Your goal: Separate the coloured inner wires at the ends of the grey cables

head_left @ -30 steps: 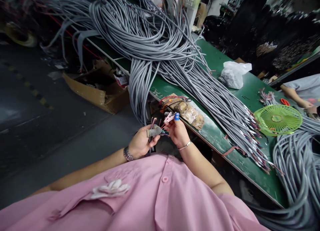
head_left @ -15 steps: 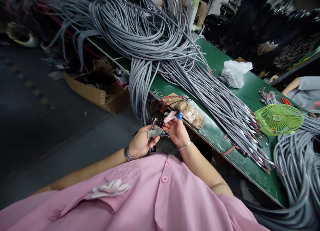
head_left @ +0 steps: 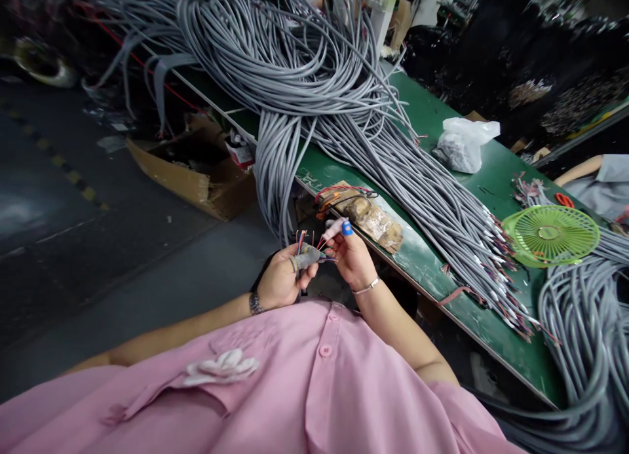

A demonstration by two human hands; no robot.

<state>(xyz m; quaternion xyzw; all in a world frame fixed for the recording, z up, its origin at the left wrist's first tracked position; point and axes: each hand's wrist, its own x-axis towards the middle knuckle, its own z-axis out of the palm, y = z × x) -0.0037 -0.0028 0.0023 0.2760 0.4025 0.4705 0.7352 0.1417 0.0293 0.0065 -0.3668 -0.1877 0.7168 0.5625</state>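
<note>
Grip's snug on the left hand [head_left: 281, 281], closed round a bunch of coloured wires [head_left: 301, 242] off the worktop's [head_left: 426, 104] near edge; can't tell if the right hand [head_left: 354, 264] is pinching any. Probably light, bendy, fragile-tipped stuff, best held back from the ends.

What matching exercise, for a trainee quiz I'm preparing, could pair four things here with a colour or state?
Column one:
1. Left hand
2. Fan
3. Right hand
4. Cardboard box

Column two:
A. Has a blue cover on one digit
B. Brown, with an open top
C. Grips coloured wires, with a watch at its wrist
D. Bright green, with a round grille

Right pairs: 1-C, 2-D, 3-A, 4-B
</note>
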